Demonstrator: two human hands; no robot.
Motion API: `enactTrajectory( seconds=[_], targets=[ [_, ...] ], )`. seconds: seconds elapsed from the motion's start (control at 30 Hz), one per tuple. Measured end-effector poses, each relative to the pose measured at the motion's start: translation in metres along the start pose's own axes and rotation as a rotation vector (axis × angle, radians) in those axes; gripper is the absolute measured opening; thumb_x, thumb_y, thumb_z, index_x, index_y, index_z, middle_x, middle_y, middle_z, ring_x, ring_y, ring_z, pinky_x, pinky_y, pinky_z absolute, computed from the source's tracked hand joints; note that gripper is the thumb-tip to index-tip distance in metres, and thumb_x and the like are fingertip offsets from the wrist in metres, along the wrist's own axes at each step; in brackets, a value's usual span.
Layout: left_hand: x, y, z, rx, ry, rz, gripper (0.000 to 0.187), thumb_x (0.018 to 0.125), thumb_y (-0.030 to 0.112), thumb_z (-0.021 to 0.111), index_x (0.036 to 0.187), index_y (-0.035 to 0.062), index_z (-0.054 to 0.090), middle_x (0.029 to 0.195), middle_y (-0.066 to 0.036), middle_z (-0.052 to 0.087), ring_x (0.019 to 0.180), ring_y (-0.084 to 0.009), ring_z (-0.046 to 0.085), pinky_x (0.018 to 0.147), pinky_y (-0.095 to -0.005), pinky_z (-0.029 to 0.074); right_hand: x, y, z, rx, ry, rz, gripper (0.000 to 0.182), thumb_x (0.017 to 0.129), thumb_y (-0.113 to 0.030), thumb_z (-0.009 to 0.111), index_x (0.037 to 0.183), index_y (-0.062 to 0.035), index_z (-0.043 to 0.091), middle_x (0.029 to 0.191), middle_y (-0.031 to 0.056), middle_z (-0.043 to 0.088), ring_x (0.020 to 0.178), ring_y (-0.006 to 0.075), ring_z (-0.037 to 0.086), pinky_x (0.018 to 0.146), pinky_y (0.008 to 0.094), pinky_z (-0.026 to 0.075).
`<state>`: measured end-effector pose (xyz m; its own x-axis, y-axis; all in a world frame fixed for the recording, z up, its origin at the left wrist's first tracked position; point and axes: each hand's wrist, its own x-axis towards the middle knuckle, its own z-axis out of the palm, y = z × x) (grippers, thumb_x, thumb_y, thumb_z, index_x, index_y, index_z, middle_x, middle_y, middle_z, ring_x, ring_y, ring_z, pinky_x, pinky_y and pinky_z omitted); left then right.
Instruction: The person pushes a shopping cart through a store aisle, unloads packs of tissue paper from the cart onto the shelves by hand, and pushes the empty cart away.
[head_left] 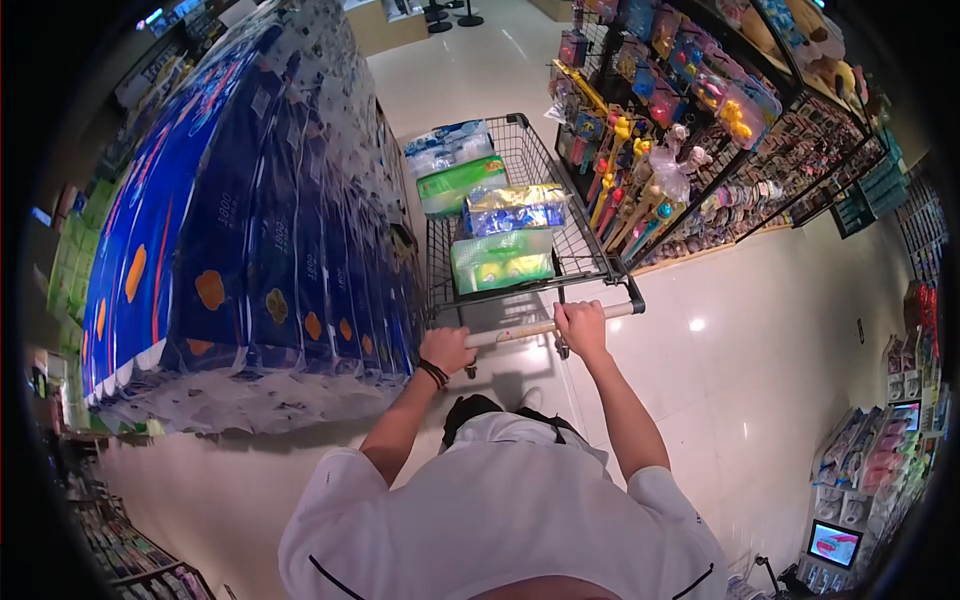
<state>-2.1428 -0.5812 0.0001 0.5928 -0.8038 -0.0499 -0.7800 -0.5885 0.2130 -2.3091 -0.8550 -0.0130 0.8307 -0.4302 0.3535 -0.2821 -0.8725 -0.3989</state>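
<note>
A wire shopping cart [589,240] stands in front of me. My left hand [447,348] is closed around the left end of its pale handle bar [520,331], with a dark band on the wrist. Farther right on the same bar, my right hand [581,326] is wrapped round it. Inside the cart lie a green and clear pack [502,262] nearest the handle, a gold and blue pack [515,209] beyond it, a bright green pack [461,184] and a blue and white pack [447,147] at the far left.
Tall stacked blue packages [250,220] rise close along the cart's left side. To the right stands a black rack [690,200] hung with toys and small goods. More shelves with a small screen [834,544] are at the lower right. Pale glossy floor [690,370] lies between.
</note>
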Motion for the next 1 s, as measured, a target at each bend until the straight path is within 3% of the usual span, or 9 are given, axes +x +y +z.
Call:
enactTrajectory(
  seconds=[0.13,0.27,0.47,0.57,0.67,0.7,0.9,0.97,1.0],
  targets=[
    [0.034,-0.011,-0.008,-0.025,0.036,-0.078,0.031,0.076,0.042,0.075,0.084,0.0126,0.075,0.076,-0.017,0.072,0.075,-0.0374,0.072,0.07,-0.0513,0.057,0.031,0.008,0.002,0.163,0.027,-0.079,0.025,0.098,-0.025,0.063,0.085,-0.006,0.073,0.087,0.0102,0.072,0.087,0.0296,0.065,0.093,0.0453,0.043],
    [0.06,-0.023,-0.013,0.004,-0.001,-0.146,0.033,0.076,0.042,0.076,0.09,0.0122,0.076,0.082,-0.017,0.074,0.083,-0.0375,0.073,0.077,-0.0516,0.056,0.057,0.012,0.016,0.184,0.038,-0.097,0.021,0.098,-0.023,0.063,0.097,-0.0052,0.074,0.099,0.0107,0.072,0.102,0.029,0.065,0.112,0.0508,0.037],
    [0.086,-0.043,-0.016,0.054,-0.035,-0.244,0.032,0.073,0.041,0.075,0.09,0.0138,0.078,0.084,-0.017,0.075,0.086,-0.0359,0.073,0.08,-0.0486,0.055,0.089,0.011,0.027,0.219,-0.008,-0.161,0.019,0.098,-0.023,0.062,0.1,-0.0059,0.071,0.099,0.0106,0.07,0.103,0.0298,0.063,0.111,0.05,0.035],
    [0.095,-0.056,-0.015,0.069,0.027,-0.255,0.026,0.072,0.04,0.073,0.083,0.0168,0.077,0.079,-0.014,0.074,0.081,-0.0342,0.073,0.076,-0.0483,0.058,0.101,0.007,0.035,0.203,-0.027,-0.165,0.021,0.099,-0.024,0.062,0.104,-0.0054,0.07,0.105,0.0089,0.07,0.107,0.0285,0.062,0.113,0.0496,0.034],
    [0.108,-0.066,-0.019,0.054,0.046,-0.275,0.025,0.068,0.038,0.073,0.083,0.0176,0.078,0.08,-0.014,0.074,0.082,-0.0341,0.073,0.077,-0.0482,0.058,0.113,0.002,0.05,0.161,0.018,-0.163,0.018,0.099,-0.023,0.062,0.101,-0.0069,0.069,0.1,0.0096,0.067,0.107,0.0293,0.06,0.113,0.052,0.032],
    [0.116,-0.069,-0.024,0.01,-0.053,-0.314,0.031,0.068,0.034,0.072,0.093,0.0169,0.081,0.087,-0.017,0.075,0.089,-0.0368,0.072,0.083,-0.0477,0.055,0.122,0.001,0.054,0.136,0.025,-0.16,0.017,0.098,-0.022,0.062,0.1,-0.0071,0.069,0.099,0.01,0.066,0.106,0.0295,0.059,0.113,0.0527,0.032],
    [0.172,-0.093,-0.047,0.003,-0.102,-0.331,0.033,0.069,0.031,0.069,0.095,0.0154,0.08,0.09,-0.018,0.075,0.089,-0.0375,0.072,0.085,-0.047,0.054,0.184,0.007,0.077,0.037,0.002,-0.199,0.017,0.098,-0.022,0.061,0.098,-0.0068,0.068,0.1,0.0121,0.064,0.108,0.0319,0.057,0.11,0.0552,0.032],
    [0.198,-0.113,-0.038,0.029,0.032,-0.3,0.028,0.064,0.037,0.071,0.081,0.0163,0.078,0.077,-0.015,0.074,0.079,-0.0364,0.073,0.078,-0.0489,0.057,0.214,0.01,0.084,0.018,-0.011,-0.182,0.018,0.097,-0.023,0.061,0.1,-0.007,0.068,0.103,0.0114,0.065,0.111,0.0306,0.057,0.111,0.0544,0.031],
    [0.215,-0.12,-0.038,0.026,0.048,-0.307,0.029,0.064,0.038,0.071,0.083,0.0168,0.079,0.078,-0.015,0.074,0.08,-0.0363,0.073,0.08,-0.0482,0.057,0.231,0.015,0.09,0.021,-0.007,-0.192,0.018,0.097,-0.024,0.061,0.1,-0.0074,0.068,0.103,0.0114,0.065,0.112,0.0303,0.057,0.111,0.0543,0.031]
  ],
)
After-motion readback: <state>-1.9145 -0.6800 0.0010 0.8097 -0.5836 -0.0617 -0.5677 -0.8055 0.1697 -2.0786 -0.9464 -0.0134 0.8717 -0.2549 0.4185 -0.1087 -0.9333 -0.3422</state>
